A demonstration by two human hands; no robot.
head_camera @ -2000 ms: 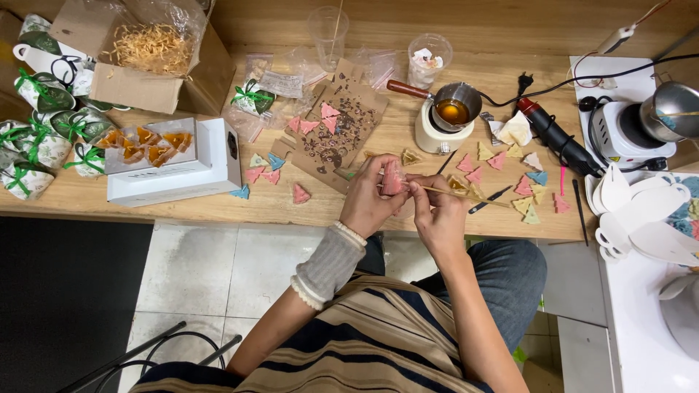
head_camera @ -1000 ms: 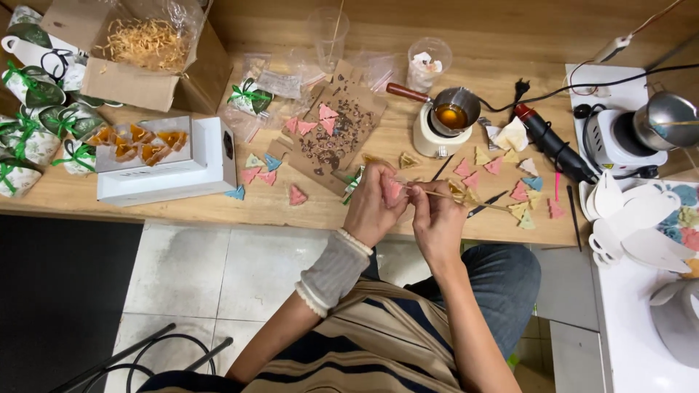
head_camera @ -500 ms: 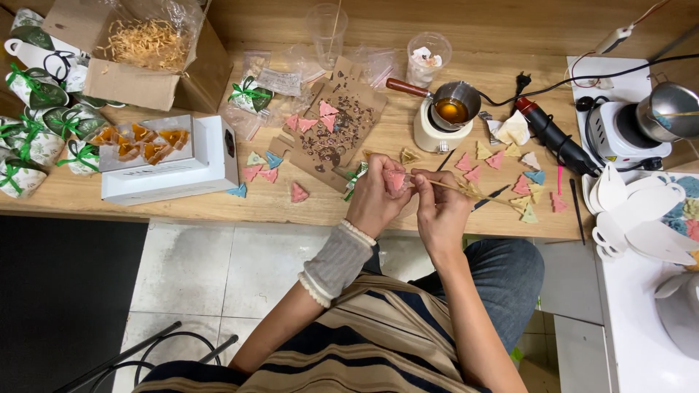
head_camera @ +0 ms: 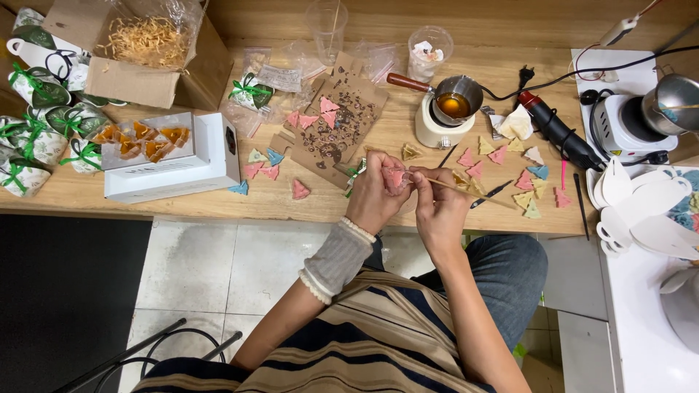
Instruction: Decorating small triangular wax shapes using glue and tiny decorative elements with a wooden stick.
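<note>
My left hand (head_camera: 375,198) pinches a small pink shape (head_camera: 395,178) in its fingertips, held up just over the near edge of the table (head_camera: 182,200). My right hand (head_camera: 440,207) is right beside it, its fingers shut on a thin stick (head_camera: 466,191). The stick's tip touches the pink shape, and the rest of it points off to the right.

Lots of little triangles (head_camera: 510,178) in pink, yellow and blue lie on the table to the right of my hands. More of them (head_camera: 266,164) lie to the left. Just past my hands is a brown card (head_camera: 342,131) with dark specks and three pink pieces on it.

Farther back sits a small pot (head_camera: 455,102) of amber liquid on a white warmer (head_camera: 433,131). A black tool (head_camera: 557,135) lies to its right. On the left is a white box (head_camera: 175,171) with orange shapes on top, and a cardboard box (head_camera: 145,54) of straw behind it. Wrapped cups with green ribbons (head_camera: 36,109) are at the far left.
</note>
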